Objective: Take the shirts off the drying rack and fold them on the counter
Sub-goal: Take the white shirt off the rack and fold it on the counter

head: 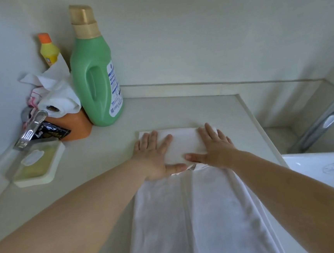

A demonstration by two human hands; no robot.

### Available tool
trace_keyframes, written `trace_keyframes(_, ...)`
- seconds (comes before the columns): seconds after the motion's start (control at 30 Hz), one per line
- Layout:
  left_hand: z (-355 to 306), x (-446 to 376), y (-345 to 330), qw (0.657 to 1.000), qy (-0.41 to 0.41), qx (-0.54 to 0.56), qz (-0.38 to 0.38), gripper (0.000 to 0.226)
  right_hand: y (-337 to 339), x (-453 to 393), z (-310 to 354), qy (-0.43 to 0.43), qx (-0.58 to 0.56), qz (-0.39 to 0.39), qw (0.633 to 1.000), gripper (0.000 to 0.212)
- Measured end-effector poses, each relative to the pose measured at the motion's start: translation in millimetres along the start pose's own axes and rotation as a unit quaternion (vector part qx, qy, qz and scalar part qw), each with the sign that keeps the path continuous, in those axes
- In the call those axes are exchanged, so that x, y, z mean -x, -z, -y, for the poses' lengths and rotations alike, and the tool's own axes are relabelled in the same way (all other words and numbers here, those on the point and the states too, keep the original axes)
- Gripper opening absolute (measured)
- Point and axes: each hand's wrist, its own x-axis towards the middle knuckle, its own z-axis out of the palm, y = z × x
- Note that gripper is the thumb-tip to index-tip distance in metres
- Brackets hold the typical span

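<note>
Both hands flat, fingers straight and spread, pressing down on the far end of a white shirt: left hand on the left side of the folded-over part, right hand on its right side, thumbs pointing toward each other along the near edge of the fold. Nothing gripped; palms only pressing.

Shirt lying on the bench, already narrowed into a long strip running from the near edge toward the far wall, with a seam or overlap down the middle. Far end turned back over itself into a small rectangle under the palms. Judged from this: sides folded in, first fold along the length made and being flattened. Left to do, most likely: the long near part to be folded up onto that rectangle.

No drying rack in view, and no other shirts, folded or not, so no telling how many remain.

On the left, well apart from the shirt: green bottle, yellow bottle behind it, paper roll, soap dish. On the right, a tap over a basin.
</note>
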Motion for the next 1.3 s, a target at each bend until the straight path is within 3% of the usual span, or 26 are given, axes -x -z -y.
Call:
trace_keyframes(0.5,7.2,-89.6,18.3,0.998,0.009,-0.018,-0.061,0.105,11.7,-88.4,-26.1,-0.008,0.005,-0.083,0.997,0.122)
trace_keyframes(0.6,3.4,-85.0,23.5,0.997,0.040,-0.025,-0.055,0.105,15.7,-83.8,-20.0,-0.062,0.018,-0.079,0.995,0.123)
trace_keyframes(0.8,-8.2,-16.8,5.8,0.992,0.091,0.003,-0.089,0.094,12.8,-20.9,-11.3,-0.201,-0.027,-0.057,0.978,0.097)
trace_keyframes(1.03,3.6,72.2,-5.4,0.986,0.125,0.082,-0.076,0.085,7.9,102.6,-17.6,-0.226,-0.043,-0.016,0.973,0.088)
trace_keyframes(1.3,-14.1,160.0,-21.2,0.970,0.157,0.182,-0.032,0.073,-16.1,203.7,-7.9,-0.236,-0.134,0.015,0.962,0.073)
